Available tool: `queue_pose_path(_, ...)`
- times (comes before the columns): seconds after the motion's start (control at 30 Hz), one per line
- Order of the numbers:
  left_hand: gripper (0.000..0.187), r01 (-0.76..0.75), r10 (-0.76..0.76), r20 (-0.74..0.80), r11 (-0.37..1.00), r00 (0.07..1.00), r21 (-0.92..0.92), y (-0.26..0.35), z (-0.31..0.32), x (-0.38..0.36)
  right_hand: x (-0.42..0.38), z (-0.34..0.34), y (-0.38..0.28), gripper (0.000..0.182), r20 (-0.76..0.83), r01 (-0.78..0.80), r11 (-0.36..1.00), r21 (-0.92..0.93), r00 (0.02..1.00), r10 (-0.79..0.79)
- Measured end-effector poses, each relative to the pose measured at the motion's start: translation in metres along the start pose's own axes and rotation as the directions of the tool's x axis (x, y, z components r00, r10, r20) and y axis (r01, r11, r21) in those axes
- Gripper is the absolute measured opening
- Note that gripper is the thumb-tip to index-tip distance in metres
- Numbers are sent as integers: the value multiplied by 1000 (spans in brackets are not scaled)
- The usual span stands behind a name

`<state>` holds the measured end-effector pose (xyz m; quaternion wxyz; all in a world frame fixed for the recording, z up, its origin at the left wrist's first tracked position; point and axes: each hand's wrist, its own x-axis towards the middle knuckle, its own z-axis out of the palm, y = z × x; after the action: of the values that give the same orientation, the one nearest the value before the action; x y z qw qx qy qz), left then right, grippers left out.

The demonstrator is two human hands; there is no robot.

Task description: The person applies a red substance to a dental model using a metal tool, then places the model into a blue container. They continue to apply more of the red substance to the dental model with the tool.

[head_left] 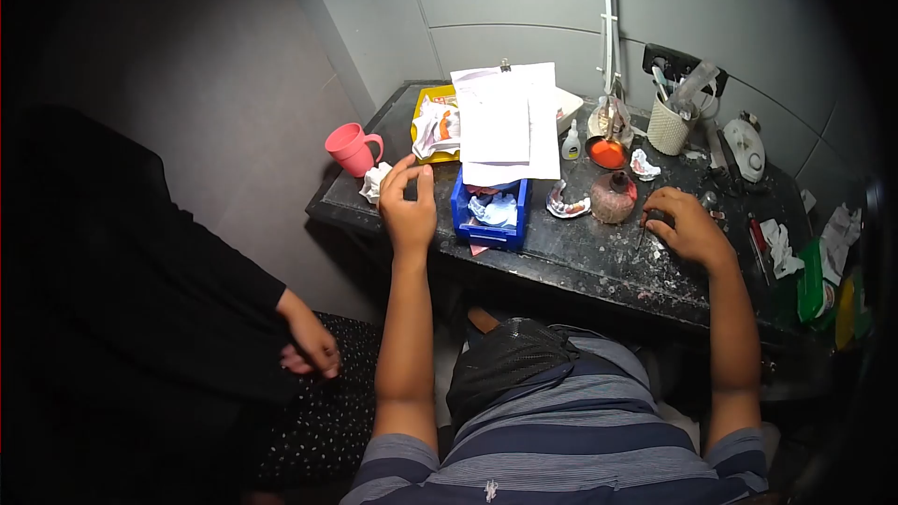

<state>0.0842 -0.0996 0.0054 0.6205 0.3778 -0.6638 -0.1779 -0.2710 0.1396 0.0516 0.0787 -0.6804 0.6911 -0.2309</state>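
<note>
My left hand is raised at the table's left edge, its fingers bent and the thumb apart, with nothing visible in it. Close to its fingertips are a crumpled white tissue and a blue bin holding dental casts. My right hand rests over the right half of the table, fingers closed around a thin dark tool whose tip points down. Just left of that hand stands a round glass burner with a dark top. A horseshoe-shaped dental cast lies beside the burner.
Papers on a clip cover part of a yellow bin. A pink mug, orange-red dish, small bottle and white tool cup stand behind. White scraps litter the table. A person in black is at left.
</note>
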Motion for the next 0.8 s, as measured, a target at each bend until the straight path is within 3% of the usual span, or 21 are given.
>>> queue_pose_path(0.1,18,-43,43,28,999,999,-30,27,-9,-23,0,-1,-1,23,-5,6,1000,-4,1000,-6)
queue_pose_path(0.17,29,-127,127,1,992,992,26,45,-6,-47,-1,0,-1,23,-10,8,1000,-1,1000,-8)
queue_pose_path(0.3,83,-102,72,95,928,993,359,92,26,-94,-3,1,5,22,2,28,1000,-11,1000,-28)
queue_pose_path(0.33,91,-86,50,112,934,992,346,89,34,-96,-4,1,4,22,1,33,999,-11,999,-33)
queue_pose_path(0.37,86,-124,93,100,915,991,384,84,38,-97,-4,0,4,22,-4,41,999,-14,999,-41)
queue_pose_path(0.43,79,-70,45,108,968,993,242,74,36,-94,-4,1,5,23,0,35,998,-51,999,-35)
queue_pose_path(0.5,70,-154,143,64,962,988,226,71,30,-91,-5,1,5,25,31,3,999,-51,1000,-1)
queue_pose_path(0.67,65,-186,199,-51,964,979,191,78,16,-71,-7,3,5,27,16,11,998,-54,1000,-10)
queue_pose_path(0.8,68,-201,254,-163,937,953,287,82,16,-13,-8,0,-1,28,33,-27,997,-67,999,29)
